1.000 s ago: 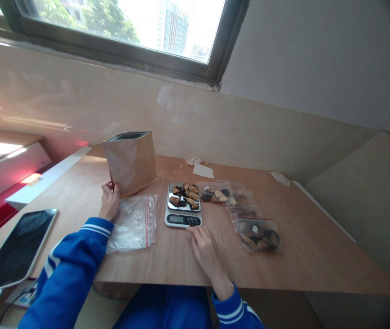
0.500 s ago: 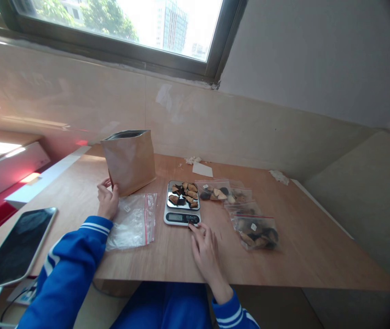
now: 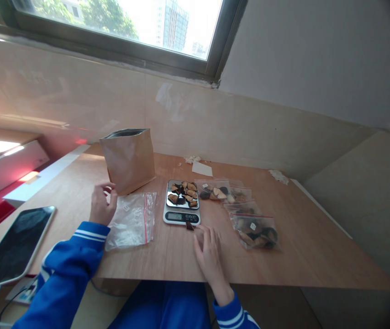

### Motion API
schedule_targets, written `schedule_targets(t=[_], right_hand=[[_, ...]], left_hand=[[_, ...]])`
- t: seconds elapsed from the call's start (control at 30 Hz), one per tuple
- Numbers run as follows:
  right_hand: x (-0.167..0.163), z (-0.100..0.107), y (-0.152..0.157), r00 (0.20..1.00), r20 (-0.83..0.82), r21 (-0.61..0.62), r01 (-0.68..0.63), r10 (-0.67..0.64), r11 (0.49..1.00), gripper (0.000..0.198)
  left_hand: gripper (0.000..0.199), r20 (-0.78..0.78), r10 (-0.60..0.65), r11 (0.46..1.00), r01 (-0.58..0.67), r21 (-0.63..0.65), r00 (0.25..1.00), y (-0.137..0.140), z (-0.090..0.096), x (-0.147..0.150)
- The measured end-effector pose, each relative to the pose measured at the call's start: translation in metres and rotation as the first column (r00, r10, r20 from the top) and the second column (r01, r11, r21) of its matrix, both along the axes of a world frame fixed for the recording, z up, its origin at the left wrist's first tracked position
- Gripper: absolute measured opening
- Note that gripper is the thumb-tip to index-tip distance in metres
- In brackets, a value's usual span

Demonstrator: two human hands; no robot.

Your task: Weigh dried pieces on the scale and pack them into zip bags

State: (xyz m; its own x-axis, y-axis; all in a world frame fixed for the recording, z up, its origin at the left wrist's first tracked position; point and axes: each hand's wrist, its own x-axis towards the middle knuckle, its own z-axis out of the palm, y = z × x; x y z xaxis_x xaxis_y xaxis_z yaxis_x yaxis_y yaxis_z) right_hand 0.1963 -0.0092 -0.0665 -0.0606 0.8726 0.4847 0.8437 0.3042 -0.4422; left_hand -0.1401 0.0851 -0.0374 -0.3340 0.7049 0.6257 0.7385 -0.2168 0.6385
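Note:
My left hand (image 3: 102, 203) is raised beside the lower left corner of an upright brown paper bag (image 3: 129, 162), its fingers loosely bent and apart, holding nothing. The bag's mouth is open. In the middle, a digital kitchen scale (image 3: 172, 217) carries several dried brown-and-black pieces (image 3: 190, 193) on its plate. One small dark piece (image 3: 189, 225) is at the scale's front edge. My right hand (image 3: 208, 251) rests on the table just right of that piece, thumb and fingers apart; whether a fingertip touches it I cannot tell.
Clear zip bags (image 3: 131, 221) lie flat left of the scale. Filled zip bags (image 3: 256, 230) with similar pieces overlap on the right. A white card (image 3: 202, 169) lies behind the scale. At left is a tablet (image 3: 15, 246) with a cable. The table's front edge (image 3: 167, 278) is near me.
My left hand has come away from the paper bag, moving slightly left. My right hand has drawn back a little from the scale's front, exposing the small dark piece.

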Motion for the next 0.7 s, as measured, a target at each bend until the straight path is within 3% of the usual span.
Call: schedule_targets(t=[0.07,0.13,0.2,0.3,0.37,0.43,0.57,0.63,0.7], right_hand=[[-0.005,0.0,0.004,0.999,-0.017,-0.001,0.036,-0.036,0.999,0.019],[-0.011,0.0,0.006,0.998,-0.032,-0.025,0.056,-0.057,0.998,0.015],[-0.017,-0.001,0.007,0.997,-0.05,-0.054,0.054,-0.057,0.997,0.012],[-0.018,-0.004,0.007,0.995,-0.099,-0.084,0.019,-0.028,0.996,0.015],[-0.01,-0.006,0.01,0.989,-0.133,-0.084,0.053,-0.063,0.995,0.019],[0.007,-0.009,0.015,0.975,-0.138,-0.06,0.164,-0.171,0.985,0.024],[0.042,-0.008,0.03,0.91,-0.103,0.066,0.409,-0.402,0.91,0.036],[0.046,-0.003,0.035,0.89,-0.128,0.108,0.45,-0.437,0.886,0.037],[0.036,0.004,0.034,0.902,-0.176,0.095,0.413,-0.393,0.906,0.034]], left_hand=[[0.021,-0.06,-0.181,0.965,0.166,-0.202,0.982,-0.011,0.011,0.012],[0.028,-0.102,-0.283,0.902,0.229,-0.367,0.954,-0.022,0.014,0.026],[0.036,-0.143,-0.32,0.84,0.21,-0.5,0.937,-0.033,0.01,0.04],[0.041,-0.259,-0.307,0.759,0.072,-0.647,0.916,-0.049,-0.002,0.057],[0.04,-0.355,-0.303,0.723,-0.029,-0.691,0.884,-0.056,-0.007,0.065],[0.038,-0.434,-0.296,0.708,-0.109,-0.697,0.851,-0.06,-0.008,0.071],[0.036,-0.498,-0.252,0.698,-0.201,-0.688,0.829,-0.059,-0.002,0.081],[0.036,-0.51,-0.219,0.705,-0.227,-0.672,0.832,-0.056,0.0,0.085],[0.034,-0.509,-0.19,0.718,-0.234,-0.655,0.84,-0.053,0.0,0.088]])
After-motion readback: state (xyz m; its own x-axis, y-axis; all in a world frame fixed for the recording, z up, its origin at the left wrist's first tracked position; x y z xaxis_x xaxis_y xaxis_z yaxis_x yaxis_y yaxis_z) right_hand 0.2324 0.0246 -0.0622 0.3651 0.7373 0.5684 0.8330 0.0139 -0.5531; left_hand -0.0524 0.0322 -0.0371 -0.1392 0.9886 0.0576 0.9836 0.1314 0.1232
